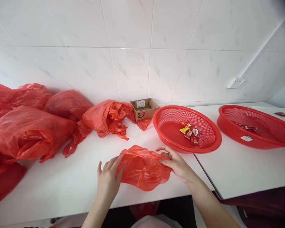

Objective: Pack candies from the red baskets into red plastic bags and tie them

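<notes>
kinda basic setup, two white tables (73,190) butted together with a dark seam (207,176), puffy red plastic bags (35,129) heaped on the left, small cardboard box (150,114) toward the back, one red basket (169,131) over the join, another red basket (228,129) further right

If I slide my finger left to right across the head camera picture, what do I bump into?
Heap of red bags → left hand → red bag held up → right hand → farthest-right red basket.

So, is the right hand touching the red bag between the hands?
Touching. The head view shows the right hand holding the red bag by its edge, thumb against it.
</notes>
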Demonstrator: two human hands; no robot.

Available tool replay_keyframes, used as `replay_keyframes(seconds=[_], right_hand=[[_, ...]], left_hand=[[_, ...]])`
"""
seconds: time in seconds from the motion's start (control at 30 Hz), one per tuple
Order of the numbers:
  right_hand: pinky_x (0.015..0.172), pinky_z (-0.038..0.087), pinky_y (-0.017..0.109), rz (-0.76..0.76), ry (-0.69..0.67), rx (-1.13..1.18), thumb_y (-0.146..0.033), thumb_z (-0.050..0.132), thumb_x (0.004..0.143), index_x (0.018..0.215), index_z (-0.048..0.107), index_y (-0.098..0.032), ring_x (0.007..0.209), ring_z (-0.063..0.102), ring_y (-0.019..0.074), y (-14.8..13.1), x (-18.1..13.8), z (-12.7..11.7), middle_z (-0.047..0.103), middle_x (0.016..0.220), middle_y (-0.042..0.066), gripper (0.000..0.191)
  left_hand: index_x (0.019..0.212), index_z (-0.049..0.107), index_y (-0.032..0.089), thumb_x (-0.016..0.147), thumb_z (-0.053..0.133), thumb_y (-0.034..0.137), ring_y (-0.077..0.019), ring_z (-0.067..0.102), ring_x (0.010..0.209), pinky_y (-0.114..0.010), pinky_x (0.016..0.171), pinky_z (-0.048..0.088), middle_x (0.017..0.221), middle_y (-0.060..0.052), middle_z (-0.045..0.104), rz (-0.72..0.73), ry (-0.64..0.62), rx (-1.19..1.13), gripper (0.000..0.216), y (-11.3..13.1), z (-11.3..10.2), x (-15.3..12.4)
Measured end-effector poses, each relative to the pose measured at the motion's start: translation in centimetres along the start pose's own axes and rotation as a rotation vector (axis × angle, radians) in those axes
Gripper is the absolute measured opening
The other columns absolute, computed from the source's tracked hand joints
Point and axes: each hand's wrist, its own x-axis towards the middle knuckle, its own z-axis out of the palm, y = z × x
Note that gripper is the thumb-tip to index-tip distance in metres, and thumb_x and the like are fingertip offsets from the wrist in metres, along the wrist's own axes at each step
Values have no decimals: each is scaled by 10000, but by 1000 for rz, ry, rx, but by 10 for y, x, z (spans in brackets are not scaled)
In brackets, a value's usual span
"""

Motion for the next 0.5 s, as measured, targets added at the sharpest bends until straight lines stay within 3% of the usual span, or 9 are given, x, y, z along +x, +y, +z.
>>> replay_keyframes(seconds=[0.07, 0.17, 0.27, 0.37, 0.43, 0.5], right_hand=[[701, 452, 266, -14, -33, -197, -310, 718, 773, 1111, 578, -256, 756, 559, 132, -5, -4, -12, 551, 805, -33, 369], [840, 470, 324, -114, 29, -469, -264, 676, 810, 1153, 578, -272, 906, 579, 165, -23, -21, -16, 588, 967, 3, 357], [955, 438, 345, -435, 207, -652, -212, 597, 874, 1155, 575, -283, 1071, 560, 180, -47, -39, 6, 599, 1128, 30, 291], [882, 481, 300, -692, 124, -743, -171, 499, 928, 1107, 592, -254, 992, 598, 158, -53, -35, 37, 641, 1059, 37, 218], [868, 490, 315, -663, 28, -902, -145, 448, 941, 1088, 609, -219, 984, 607, 174, -42, -16, 48, 660, 1048, 55, 230], [886, 478, 366, -488, 13, -1174, -116, 427, 928, 1093, 625, -189, 1019, 603, 219, -22, 8, 48, 664, 1064, 88, 267]], left_hand=[[1355, 498, 297, 945, 428, 291, -206, 643, 884, -518, 1022, 379, 962, -28, 680, -9, -62, -86, 416, -8, -1, 7], [1434, 396, 275, 950, 407, 353, -168, 592, 698, -344, 732, 510, 846, -6, 588, -114, -81, -192, 491, 0, -10, 11], [1486, 286, 295, 942, 423, 365, -147, 547, 653, -300, 657, 500, 874, -3, 536, -178, -99, -311, 565, 19, -17, 12], [1503, 205, 343, 920, 477, 370, -122, 533, 652, -309, 681, 521, 1037, -31, 513, -170, -101, -409, 644, 30, -14, 14], [1493, 216, 377, 897, 524, 379, -130, 552, 719, -327, 695, 538, 1192, -66, 467, -140, -95, -396, 670, 32, -8, 15], [1465, 308, 369, 873, 569, 363, -189, 564, 912, -386, 795, 539, 1327, -98, 395, -75, -34, -290, 646, 33, -1, 15]])
